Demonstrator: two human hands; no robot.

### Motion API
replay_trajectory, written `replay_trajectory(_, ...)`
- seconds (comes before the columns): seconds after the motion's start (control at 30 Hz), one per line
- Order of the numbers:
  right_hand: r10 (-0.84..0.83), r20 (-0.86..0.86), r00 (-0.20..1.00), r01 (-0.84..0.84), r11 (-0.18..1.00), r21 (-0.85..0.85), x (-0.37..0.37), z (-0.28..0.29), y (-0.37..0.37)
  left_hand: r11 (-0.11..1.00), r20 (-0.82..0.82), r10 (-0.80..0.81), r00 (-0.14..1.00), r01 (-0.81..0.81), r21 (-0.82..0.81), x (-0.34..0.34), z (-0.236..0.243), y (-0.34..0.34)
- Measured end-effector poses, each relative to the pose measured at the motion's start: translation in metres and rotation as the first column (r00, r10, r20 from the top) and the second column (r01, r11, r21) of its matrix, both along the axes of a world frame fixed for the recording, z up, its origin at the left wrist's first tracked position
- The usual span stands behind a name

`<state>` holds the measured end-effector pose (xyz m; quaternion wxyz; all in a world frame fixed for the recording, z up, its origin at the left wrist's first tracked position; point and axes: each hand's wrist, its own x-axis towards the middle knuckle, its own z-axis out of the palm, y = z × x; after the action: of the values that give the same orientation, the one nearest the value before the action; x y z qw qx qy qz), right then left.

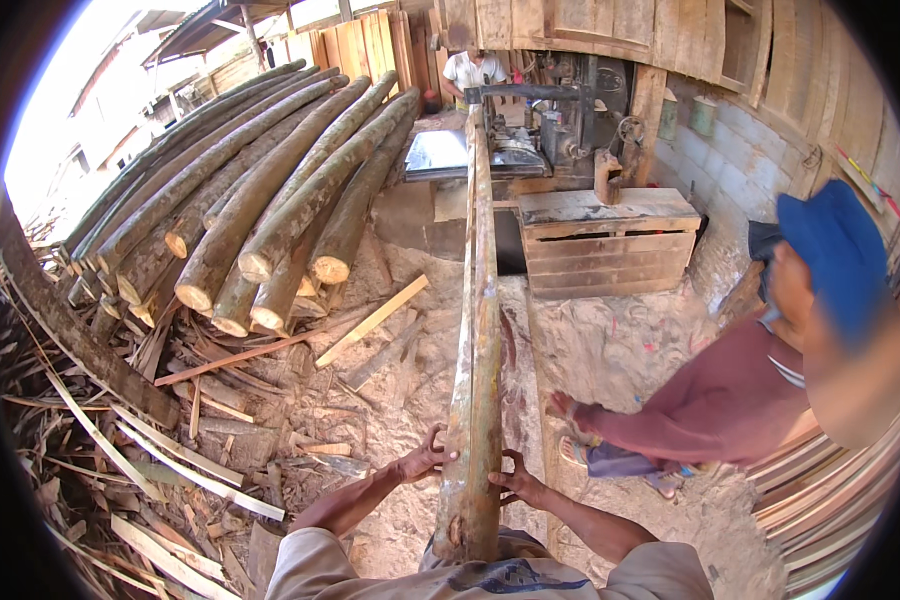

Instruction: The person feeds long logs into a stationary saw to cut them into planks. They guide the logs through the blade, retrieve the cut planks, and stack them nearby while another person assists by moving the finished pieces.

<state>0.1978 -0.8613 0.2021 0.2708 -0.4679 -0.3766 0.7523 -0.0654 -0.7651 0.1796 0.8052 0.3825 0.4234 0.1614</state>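
A long, bark-covered log (475,410) stretches from my body straight ahead to a sawing machine (567,135). A pale strip of bare wood runs along its left side, and a narrow gap divides its far part lengthwise. My left hand (423,458) grips the near end of the log from the left with bent fingers. From the right side, slightly nearer to me, my right hand (517,481) holds the same log, fingers curled against the bark. The underside of the log is hidden.
Several logs (270,210) are piled at the far left, with scrap strips (200,490) strewn nearer. A wooden box (610,245) stands right of the log. One person (705,390) is close on my right, beside stacked boards (840,490); another person (474,72) is behind the machine.
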Motion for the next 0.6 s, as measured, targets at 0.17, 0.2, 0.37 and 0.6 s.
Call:
replay_trajectory(0.17,-0.020,0.015,1.000,0.020,1.000,0.001,-0.014,-0.003,-0.080,1.000,0.018,-0.016,1.000,0.016,0.008,-0.009,0.013,-0.080)
replay_trajectory(0.2,-0.013,0.018,1.000,0.013,1.000,-0.008,-0.014,-0.006,-0.094,1.000,0.019,-0.019,1.000,0.019,0.005,-0.010,0.014,-0.095)
replay_trajectory(0.37,-0.013,0.015,1.000,0.013,1.000,0.004,-0.030,0.003,-0.182,1.000,0.045,-0.022,0.999,0.021,0.004,-0.025,0.013,-0.181)
replay_trajectory(0.6,0.004,0.030,1.000,-0.004,1.000,-0.006,-0.050,-0.002,-0.303,1.000,0.032,-0.024,0.999,0.024,0.003,-0.045,0.018,-0.305)
